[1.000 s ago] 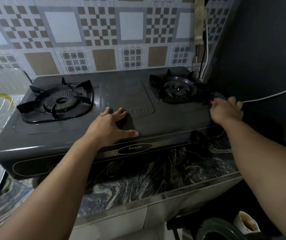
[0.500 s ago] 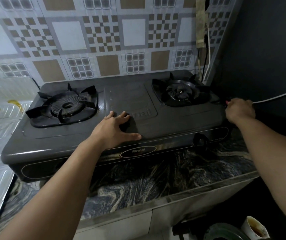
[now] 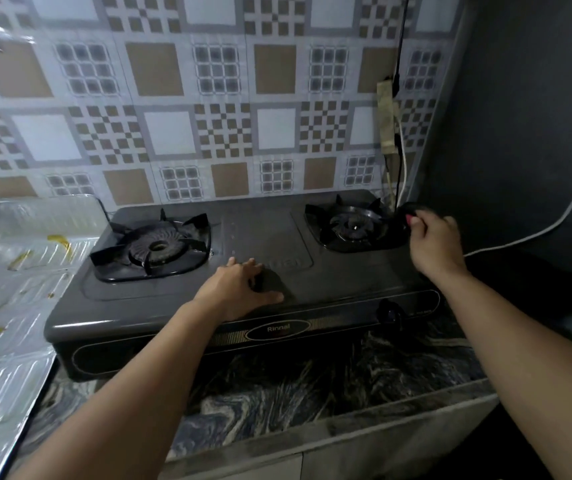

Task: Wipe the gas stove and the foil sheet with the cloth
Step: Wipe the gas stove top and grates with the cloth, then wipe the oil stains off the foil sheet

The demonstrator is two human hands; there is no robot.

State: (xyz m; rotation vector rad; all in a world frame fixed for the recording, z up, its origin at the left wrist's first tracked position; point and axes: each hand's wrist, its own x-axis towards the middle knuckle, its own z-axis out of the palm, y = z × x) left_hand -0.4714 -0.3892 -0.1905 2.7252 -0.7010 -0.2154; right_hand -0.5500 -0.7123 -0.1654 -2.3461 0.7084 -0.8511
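Observation:
A dark grey two-burner gas stove [image 3: 340, 282] stands on a marbled counter. My left hand [image 3: 239, 289] rests flat on its top near the front middle, fingers apart, holding nothing. My right hand [image 3: 433, 240] is at the stove's back right corner, beside the right burner [image 3: 354, 225], fingers pinched on a dark cloth [image 3: 411, 207] that is hard to make out against the dark stove. The crinkled foil sheet [image 3: 18, 289] lies left of the stove, with yellow-brown stains on it.
The left burner [image 3: 156, 247] has its black grate in place. A control knob [image 3: 390, 311] sits on the front panel at the right. A power strip [image 3: 386, 116] and cables hang on the tiled wall behind; a white cable [image 3: 554, 223] crosses the dark right wall. The marbled counter [image 3: 312, 386] runs in front.
My right hand has moved back along the stove's right edge to the back corner, still pinching the dark cloth. My left hand stays put. The view has tilted up.

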